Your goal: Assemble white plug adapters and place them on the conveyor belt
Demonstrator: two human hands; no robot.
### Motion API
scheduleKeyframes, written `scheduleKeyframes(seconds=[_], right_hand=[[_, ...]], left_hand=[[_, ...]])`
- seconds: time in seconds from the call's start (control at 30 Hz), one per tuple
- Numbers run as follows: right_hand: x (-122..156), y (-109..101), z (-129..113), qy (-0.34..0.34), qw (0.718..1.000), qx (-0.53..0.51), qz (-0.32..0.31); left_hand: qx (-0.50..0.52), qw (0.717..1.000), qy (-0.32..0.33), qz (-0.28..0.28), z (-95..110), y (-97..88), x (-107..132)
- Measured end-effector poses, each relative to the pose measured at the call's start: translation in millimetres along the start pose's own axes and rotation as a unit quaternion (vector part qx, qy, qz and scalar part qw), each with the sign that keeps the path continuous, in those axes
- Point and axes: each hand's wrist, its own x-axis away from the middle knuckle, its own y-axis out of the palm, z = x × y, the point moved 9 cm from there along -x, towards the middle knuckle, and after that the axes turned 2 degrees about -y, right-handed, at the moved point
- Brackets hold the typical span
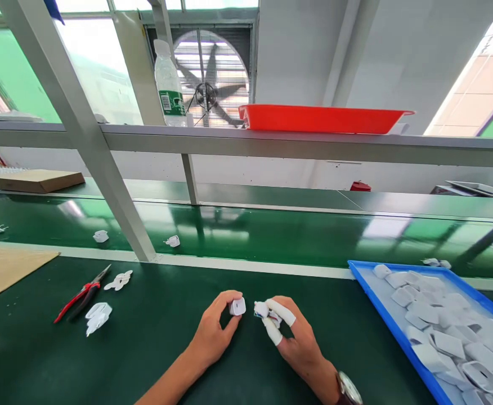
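Note:
Between thumb and index finger, my left hand (218, 326) pinches a small white plastic housing (237, 306) with a dark slot in its face. My right hand (299, 343), with white covers on its thumb and a finger, grips a small white plug part (261, 309); coloured bits show at its lower edge. The two pieces are held close together but apart, above the dark green tabletop (153, 354). A blue-rimmed tray (392, 323) full of white plastic housings (444, 340) lies to the right of my right hand.
Red-handled pliers (84, 292) lie at left beside white plastic pieces (98, 318). Behind the table runs a green conveyor belt (272, 239) carrying a few white parts. A slanted metal post (103, 152) stands ahead; a shelf rail (213, 138) bears a red tray (318, 119) and a bottle (170, 90).

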Motion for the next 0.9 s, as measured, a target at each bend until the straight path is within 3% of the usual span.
scheduleKeyframes(seconds=[0.2, 0.4, 0.5, 0.63, 0.9], right_hand=[[-1.2, 1.3, -5.0, -0.014, 1.0, 0.007, -0.019], [0.6, 7.5, -13.5, -0.045, 0.997, 0.04, -0.053], [3.3, 10.0, -14.7, -0.059, 0.994, 0.058, -0.066], [8.2, 13.1, -14.3, -0.069, 0.99, 0.083, -0.087], [8.6, 16.4, -20.3, -0.088, 0.983, 0.12, -0.111]], left_hand=[[0.054, 0.998, -0.008, -0.032, 2.6, 7.2, 4.9], [0.034, 0.997, 0.054, -0.048, 15.0, 9.2, 6.6], [0.026, 0.997, 0.051, -0.059, 15.3, 10.5, 7.6], [0.026, 0.997, 0.045, -0.054, 13.1, 9.7, 7.6], [0.015, 0.995, 0.094, -0.043, 24.2, 7.0, 7.5]])
